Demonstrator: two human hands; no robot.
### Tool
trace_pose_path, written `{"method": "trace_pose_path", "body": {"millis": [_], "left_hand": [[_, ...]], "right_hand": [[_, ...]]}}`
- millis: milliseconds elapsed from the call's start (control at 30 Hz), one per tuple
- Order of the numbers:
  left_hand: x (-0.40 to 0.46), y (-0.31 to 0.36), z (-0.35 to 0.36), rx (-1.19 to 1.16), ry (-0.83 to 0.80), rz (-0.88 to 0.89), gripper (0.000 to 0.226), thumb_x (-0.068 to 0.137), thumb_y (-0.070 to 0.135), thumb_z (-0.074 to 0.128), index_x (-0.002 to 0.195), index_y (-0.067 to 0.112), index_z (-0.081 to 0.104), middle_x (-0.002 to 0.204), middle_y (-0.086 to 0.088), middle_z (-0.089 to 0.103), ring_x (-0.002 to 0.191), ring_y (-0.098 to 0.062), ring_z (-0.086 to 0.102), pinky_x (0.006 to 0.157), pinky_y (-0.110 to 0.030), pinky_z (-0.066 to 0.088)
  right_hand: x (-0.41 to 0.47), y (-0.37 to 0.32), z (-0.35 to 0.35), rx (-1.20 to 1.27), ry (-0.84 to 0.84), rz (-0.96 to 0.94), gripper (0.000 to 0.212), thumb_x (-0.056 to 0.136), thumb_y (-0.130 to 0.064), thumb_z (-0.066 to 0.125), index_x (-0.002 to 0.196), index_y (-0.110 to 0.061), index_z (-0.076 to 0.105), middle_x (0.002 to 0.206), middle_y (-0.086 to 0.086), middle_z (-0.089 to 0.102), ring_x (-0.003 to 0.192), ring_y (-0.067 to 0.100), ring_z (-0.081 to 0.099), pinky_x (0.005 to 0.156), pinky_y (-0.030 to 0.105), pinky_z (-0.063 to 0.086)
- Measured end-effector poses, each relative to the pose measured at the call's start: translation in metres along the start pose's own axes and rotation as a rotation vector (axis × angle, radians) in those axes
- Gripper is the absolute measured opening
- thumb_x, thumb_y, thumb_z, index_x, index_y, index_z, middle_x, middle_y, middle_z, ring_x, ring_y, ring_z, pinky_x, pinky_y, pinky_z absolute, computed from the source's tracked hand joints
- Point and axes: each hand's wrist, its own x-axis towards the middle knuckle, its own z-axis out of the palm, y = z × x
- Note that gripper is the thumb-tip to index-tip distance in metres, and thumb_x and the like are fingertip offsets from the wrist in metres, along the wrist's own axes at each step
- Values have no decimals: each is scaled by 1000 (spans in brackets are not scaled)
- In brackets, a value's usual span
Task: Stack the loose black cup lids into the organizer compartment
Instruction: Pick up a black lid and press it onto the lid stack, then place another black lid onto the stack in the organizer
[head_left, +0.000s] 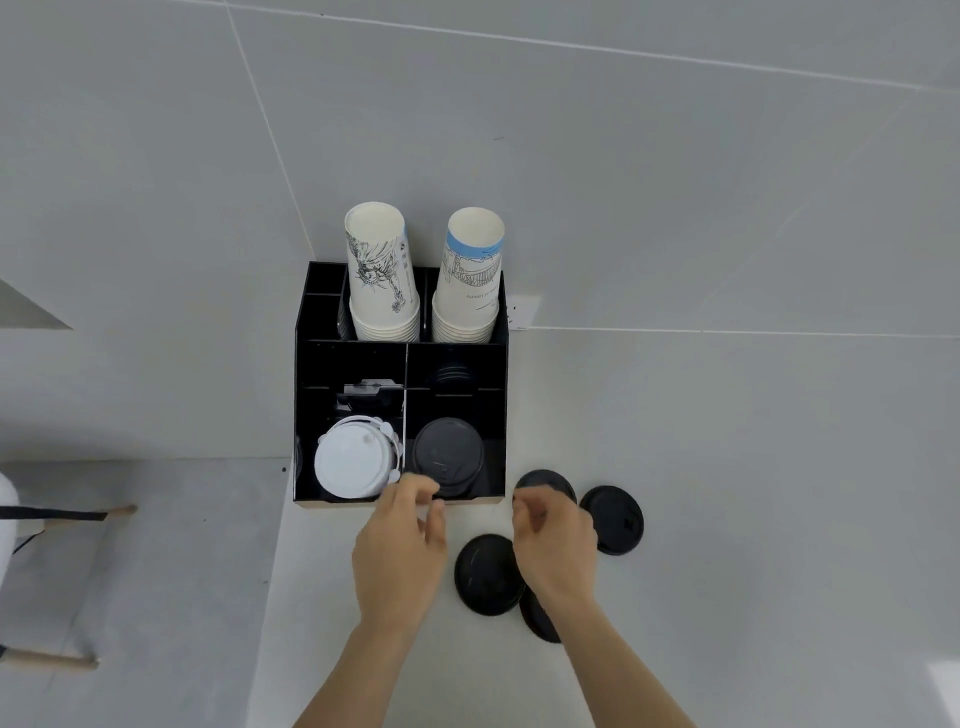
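Observation:
A black organizer (306, 364) stands on the white counter. Its front right compartment holds a stack of black lids (448, 457). My left hand (402, 545) hovers at that compartment's front edge, fingers curled and apart, holding nothing that I can see. Several loose black lids lie on the counter to the right: one (545, 483) under the fingertips of my right hand (556, 540), one (615, 519) further right, one (485, 574) between my hands, and one (537, 621) partly hidden under my right wrist. Whether the right fingers grip the lid is unclear.
White lids (350, 465) fill the front left compartment. Two stacks of paper cups (382, 275) (470, 280) stand upside down in the back compartments. The counter's left edge (283, 519) drops to a grey floor, where wooden furniture legs (47, 660) show at far left.

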Motion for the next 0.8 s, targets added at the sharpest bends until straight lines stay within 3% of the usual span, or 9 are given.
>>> {"method": "trace_pose_path", "body": {"millis": [100, 200, 367, 467, 633, 800], "left_hand": [[-23, -13, 16, 5, -153, -109, 13, 91, 33, 61, 103, 35, 56, 101, 15, 65, 76, -3, 63, 73, -32, 55], [-38, -17, 31, 30, -309, -194, 29, 90, 38, 61, 117, 33, 53, 113, 10, 63, 94, -14, 65, 82, -33, 53], [-45, -12, 45, 12, -408, -263, 45, 87, 36, 64, 129, 26, 49, 123, 1, 62, 106, -22, 64, 86, -33, 50], [-45, -7, 43, -61, -370, -268, 41, 84, 32, 68, 122, 29, 53, 117, 3, 64, 100, -18, 65, 83, -30, 52], [-39, 7, 22, -187, -165, -189, 32, 83, 23, 72, 110, 34, 59, 107, 9, 63, 91, -8, 66, 84, -33, 55], [-14, 22, -5, -232, 10, -90, 34, 82, 26, 74, 113, 33, 61, 104, 14, 64, 88, -4, 64, 81, -29, 54]], "right_hand": [[-13, 25, 5, -94, -120, 74, 22, 91, -30, 59, 111, -28, 67, 106, -7, 72, 94, 13, 67, 79, 30, 53], [-23, 35, 9, -157, -173, 47, 32, 90, -33, 59, 121, -26, 61, 114, -1, 69, 104, 20, 64, 86, 32, 51], [-32, 34, 13, -331, -233, -43, 34, 90, -35, 55, 123, -25, 59, 117, -1, 67, 111, 27, 54, 99, 38, 38], [-34, 31, 11, -254, -205, -53, 35, 90, -31, 58, 123, -23, 61, 120, 0, 67, 112, 25, 57, 101, 38, 40], [-29, 12, 0, 4, -65, -82, 23, 87, -26, 63, 110, -29, 64, 105, -4, 66, 89, 12, 64, 78, 28, 51], [-9, -26, -9, 154, 13, -164, 19, 87, -21, 64, 105, -28, 66, 97, -6, 66, 81, 6, 66, 74, 24, 53]]}}
